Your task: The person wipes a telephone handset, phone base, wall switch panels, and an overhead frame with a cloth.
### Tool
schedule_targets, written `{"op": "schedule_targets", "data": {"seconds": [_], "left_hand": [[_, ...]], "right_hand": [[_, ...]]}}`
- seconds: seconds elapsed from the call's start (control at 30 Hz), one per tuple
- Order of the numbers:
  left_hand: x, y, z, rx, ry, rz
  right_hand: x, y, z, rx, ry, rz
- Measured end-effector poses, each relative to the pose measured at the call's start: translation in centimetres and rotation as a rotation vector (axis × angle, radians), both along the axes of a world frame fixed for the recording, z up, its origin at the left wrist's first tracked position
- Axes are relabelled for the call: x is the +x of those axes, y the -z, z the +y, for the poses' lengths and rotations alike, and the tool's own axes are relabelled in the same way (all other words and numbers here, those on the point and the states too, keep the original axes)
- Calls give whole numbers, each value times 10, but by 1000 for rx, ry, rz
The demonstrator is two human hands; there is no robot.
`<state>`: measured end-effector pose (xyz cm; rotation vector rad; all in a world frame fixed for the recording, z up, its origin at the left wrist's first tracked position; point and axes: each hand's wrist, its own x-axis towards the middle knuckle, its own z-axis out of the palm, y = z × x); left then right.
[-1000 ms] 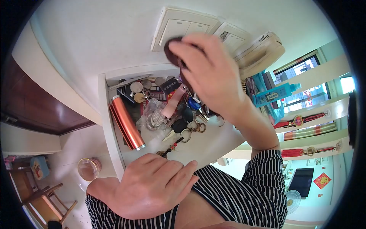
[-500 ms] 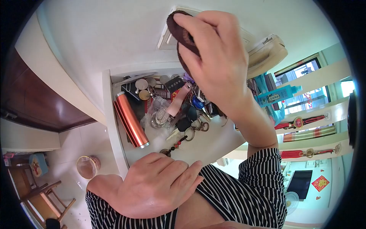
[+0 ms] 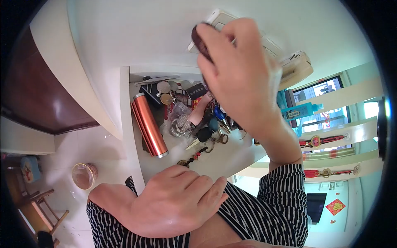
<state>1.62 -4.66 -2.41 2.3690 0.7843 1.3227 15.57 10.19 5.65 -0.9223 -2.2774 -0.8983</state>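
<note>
Over the back edge of an open white drawer, my right hand pinches a dark brown fuzzy item, partly hidden behind the fingers. My left hand rests at the drawer's front edge, fingers curled inward; what they hold, if anything, is hidden. Inside the drawer lie an orange metallic cylinder, coins, a dark box, a pink strap, a clear plastic bag, black-headed keys and a beaded cord.
Behind the drawer, a wall switch panel is partly covered by my right hand. A beige telephone and a blue bottle are to the right. A round container and a wooden chair stand on the floor at left.
My right hand rose with the brown item from over the drawer, then shifted slightly right. The view has shifted, and the drawer now appears farther right. My left hand keeps its curled pose.
</note>
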Motion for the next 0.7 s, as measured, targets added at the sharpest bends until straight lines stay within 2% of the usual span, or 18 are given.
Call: {"op": "schedule_targets", "data": {"seconds": [0.07,0.2,0.33,0.4,0.47,0.6,0.7], "left_hand": [[1,2,-1,11,-6,-10],[3,7,0,73,-12,-44],[4,9,-1,77,1,-45],[2,9,0,97,37,-45],[0,8,-1,96,35,-47],[-1,9,-2,83,56,-53],[2,11,-2,89,39,-91]], "right_hand": [[-1,11,-3,-79,8,-117],[-4,14,-4,-197,54,-177],[0,-9,-1,-101,-42,-16],[-5,0,-5,-61,21,-43],[-8,8,-6,-151,82,-92],[-6,-11,-3,-151,-29,-74],[-7,-9,-5,-110,-5,-8]]}}
